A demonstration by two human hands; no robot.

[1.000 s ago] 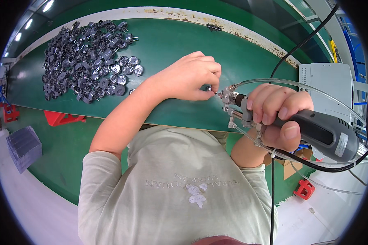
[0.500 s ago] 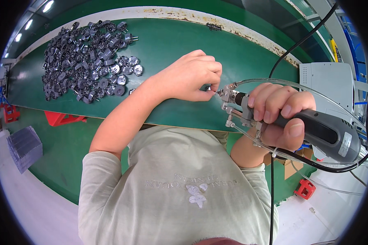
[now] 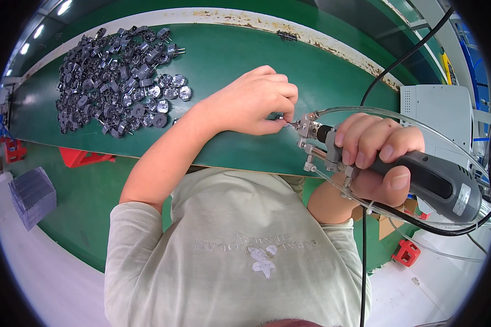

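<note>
My left hand (image 3: 256, 103) is above the green worktop, thumb and fingers pinched on a small metallic part (image 3: 280, 116) that they mostly hide. Wrapped round a grey and black powered hand tool (image 3: 439, 177) are the fingers of my right hand (image 3: 379, 144). A metal head (image 3: 311, 131) with fittings forms the tool's front end. Its thin tip is right by my left fingertips; whether it touches the small part I cannot tell. Clear tubes (image 3: 387, 113) and a black cable run from the tool to the right.
A large heap of small dark round parts (image 3: 114, 84), some with prongs, covers the left of the green worktop (image 3: 218, 60). A light grey box-shaped unit (image 3: 437, 111) stands at the right. A black cable (image 3: 395, 61) hangs beside it. Red stands (image 3: 84, 157) show below the worktop.
My right hand and the powered hand tool have shifted slightly to the right. My left hand stays in almost the same place, still pinching the small part.
</note>
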